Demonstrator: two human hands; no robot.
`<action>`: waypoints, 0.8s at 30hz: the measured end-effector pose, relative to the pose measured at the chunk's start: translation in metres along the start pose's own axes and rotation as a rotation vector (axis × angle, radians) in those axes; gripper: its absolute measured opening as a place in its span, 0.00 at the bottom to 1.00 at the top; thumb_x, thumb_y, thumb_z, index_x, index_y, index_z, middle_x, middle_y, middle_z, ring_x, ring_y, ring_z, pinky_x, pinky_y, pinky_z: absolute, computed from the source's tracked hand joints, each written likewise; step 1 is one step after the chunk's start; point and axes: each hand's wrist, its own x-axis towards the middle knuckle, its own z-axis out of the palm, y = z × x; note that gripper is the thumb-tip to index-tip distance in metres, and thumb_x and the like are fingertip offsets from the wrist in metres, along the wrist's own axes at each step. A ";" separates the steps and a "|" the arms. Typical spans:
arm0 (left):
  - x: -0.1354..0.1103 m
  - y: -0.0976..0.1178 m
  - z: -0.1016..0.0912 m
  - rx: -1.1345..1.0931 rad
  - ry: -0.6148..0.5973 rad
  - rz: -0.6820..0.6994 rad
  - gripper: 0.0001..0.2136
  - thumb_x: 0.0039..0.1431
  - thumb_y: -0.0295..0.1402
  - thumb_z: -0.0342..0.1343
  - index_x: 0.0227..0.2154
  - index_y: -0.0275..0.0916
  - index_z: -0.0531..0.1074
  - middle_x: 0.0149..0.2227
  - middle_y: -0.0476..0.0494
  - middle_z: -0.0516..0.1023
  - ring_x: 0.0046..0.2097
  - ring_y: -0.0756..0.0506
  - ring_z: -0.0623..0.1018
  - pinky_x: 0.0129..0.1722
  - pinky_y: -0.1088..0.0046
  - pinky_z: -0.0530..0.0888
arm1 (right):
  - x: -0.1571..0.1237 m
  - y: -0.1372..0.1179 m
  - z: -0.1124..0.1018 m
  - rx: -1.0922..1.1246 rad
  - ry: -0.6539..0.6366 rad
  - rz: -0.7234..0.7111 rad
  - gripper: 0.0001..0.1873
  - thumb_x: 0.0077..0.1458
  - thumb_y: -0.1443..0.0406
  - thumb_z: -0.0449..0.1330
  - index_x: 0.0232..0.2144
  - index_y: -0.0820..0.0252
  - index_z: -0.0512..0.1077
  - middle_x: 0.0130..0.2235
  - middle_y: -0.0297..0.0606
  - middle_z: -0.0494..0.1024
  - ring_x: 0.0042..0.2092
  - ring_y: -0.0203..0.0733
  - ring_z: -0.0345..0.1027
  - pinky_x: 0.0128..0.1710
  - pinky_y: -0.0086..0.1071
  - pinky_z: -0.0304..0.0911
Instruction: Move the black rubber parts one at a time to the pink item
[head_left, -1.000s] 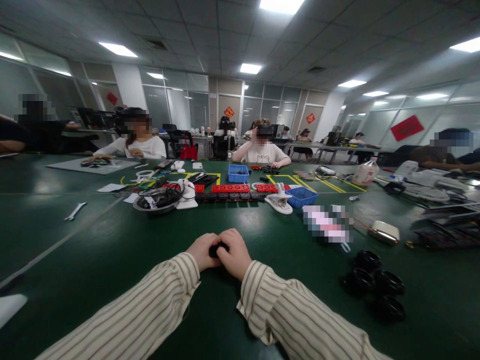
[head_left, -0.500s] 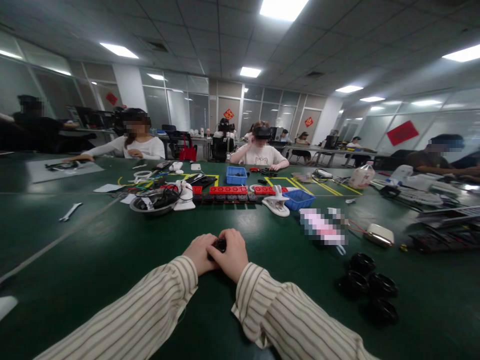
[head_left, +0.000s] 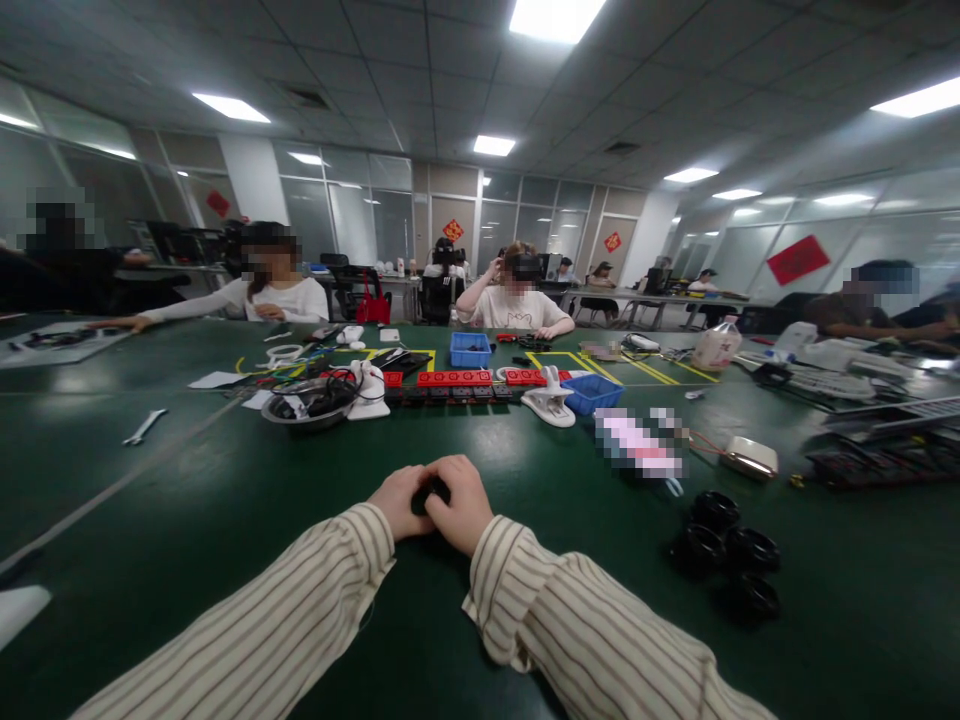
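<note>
In the middle of the green table (head_left: 300, 590), my left hand (head_left: 399, 502) and my right hand (head_left: 463, 502) meet around a small black round part (head_left: 433, 491). Fingers of both hands wrap its sides, and most of it is hidden behind them. Its exact kind does not show. To the right of my forearm, several black ring-shaped parts (head_left: 753, 549) stand close together on the table.
Ahead lie red and black socket strips (head_left: 454, 379), a blue bin (head_left: 592, 393), a white clip base (head_left: 550, 404) and a metal bowl (head_left: 311, 408) of cables. A wrench (head_left: 145, 427) lies left. A white-gold device (head_left: 750, 457) is right. Co-workers sit across the table.
My thumbs have shifted slightly over the black part, which both hands still hold. The whole view has turned a little. The co-worker at far left has moved an outstretched arm further left.
</note>
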 end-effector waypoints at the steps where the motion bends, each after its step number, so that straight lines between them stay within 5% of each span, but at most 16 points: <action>1: 0.000 0.000 0.000 -0.009 0.003 0.002 0.22 0.37 0.34 0.60 0.40 0.37 0.68 0.39 0.42 0.73 0.42 0.39 0.72 0.45 0.62 0.68 | 0.000 -0.001 0.000 -0.004 0.016 0.008 0.10 0.43 0.73 0.55 0.32 0.58 0.68 0.35 0.35 0.72 0.42 0.42 0.62 0.45 0.37 0.56; 6: -0.002 0.006 -0.001 0.006 0.002 -0.040 0.27 0.36 0.39 0.63 0.43 0.38 0.67 0.41 0.41 0.73 0.44 0.38 0.72 0.47 0.62 0.67 | 0.000 0.001 0.003 -0.095 0.083 0.121 0.13 0.47 0.61 0.60 0.36 0.60 0.66 0.39 0.40 0.70 0.43 0.44 0.62 0.45 0.39 0.57; 11: -0.003 0.020 -0.008 0.136 0.022 -0.079 0.22 0.37 0.42 0.62 0.38 0.40 0.68 0.37 0.43 0.73 0.42 0.39 0.72 0.45 0.63 0.66 | -0.001 0.004 0.008 -0.190 0.121 0.183 0.15 0.45 0.56 0.61 0.31 0.59 0.65 0.34 0.38 0.68 0.39 0.44 0.62 0.42 0.38 0.58; 17: -0.001 0.019 -0.005 0.175 0.022 -0.079 0.13 0.40 0.37 0.59 0.30 0.38 0.68 0.32 0.43 0.71 0.39 0.39 0.73 0.43 0.63 0.68 | 0.001 0.004 0.006 -0.169 0.077 0.196 0.10 0.46 0.60 0.61 0.28 0.59 0.66 0.32 0.36 0.69 0.38 0.42 0.62 0.40 0.37 0.57; 24: 0.002 -0.002 0.002 -0.007 -0.013 -0.002 0.14 0.37 0.32 0.60 0.32 0.39 0.70 0.36 0.45 0.73 0.41 0.41 0.72 0.43 0.66 0.69 | 0.001 0.005 0.002 -0.061 -0.028 0.006 0.06 0.43 0.73 0.55 0.26 0.58 0.68 0.31 0.32 0.71 0.39 0.40 0.61 0.42 0.34 0.55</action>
